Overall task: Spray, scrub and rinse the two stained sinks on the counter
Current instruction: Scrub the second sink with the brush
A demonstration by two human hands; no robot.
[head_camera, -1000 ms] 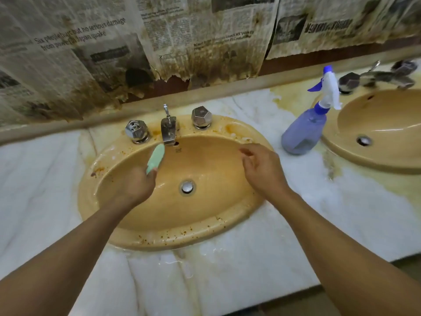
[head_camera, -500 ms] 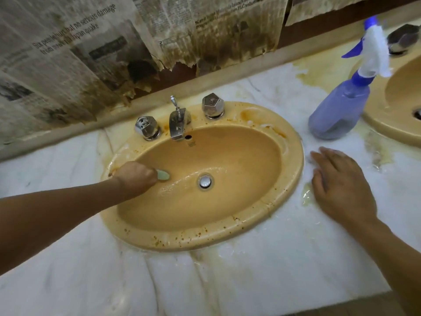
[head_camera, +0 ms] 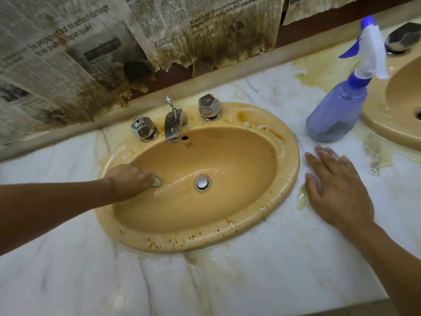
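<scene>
left hand (head_camera: 128,180) grips scrubber (head_camera: 156,181) in sink (head_camera: 239,160)

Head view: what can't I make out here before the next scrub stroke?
- Green scrubber: only its tip shows; the left hand gripping it hides the rest.
- Second sink: cut off by the right edge of the frame; most of its basin and drain are unseen.
- Its taps: one knob shows; the rest is out of frame.
- First sink: the left hand covers part of its left wall, so any stains there are hidden.
</scene>
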